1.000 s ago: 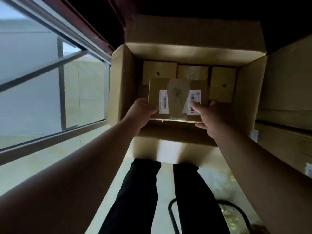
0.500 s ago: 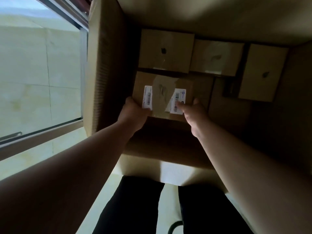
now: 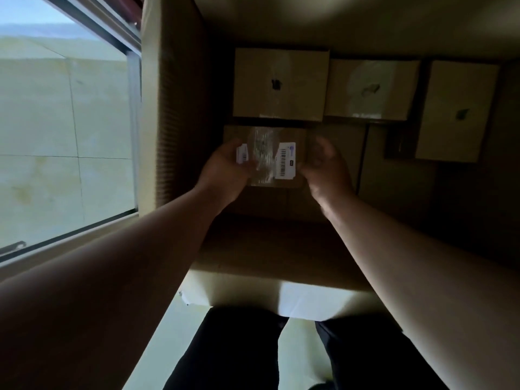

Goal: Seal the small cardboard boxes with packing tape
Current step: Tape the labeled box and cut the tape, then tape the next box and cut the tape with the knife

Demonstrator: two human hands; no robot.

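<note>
A small cardboard box [image 3: 264, 156] with a clear tape strip down its middle and white barcode labels lies low inside a large open carton [image 3: 168, 108], by the carton's left wall. My left hand [image 3: 225, 170] grips the box's left end, its fingers over the left label. My right hand [image 3: 326, 167] is blurred just off the box's right edge. Its fingers are loosely curled and only the thumb is near the lower right corner. Three more small boxes [image 3: 281, 83], [image 3: 368, 88], [image 3: 455, 108] stand in a row behind it.
The carton's near flap [image 3: 281, 249] hangs toward me under my forearms. A window and pale tiled wall [image 3: 64, 122] are on the left. My legs in dark trousers [image 3: 230, 356] stand on a light floor below.
The small box has gone down into the carton, from above the row to in front of it at the left. My right hand has come off its right end.
</note>
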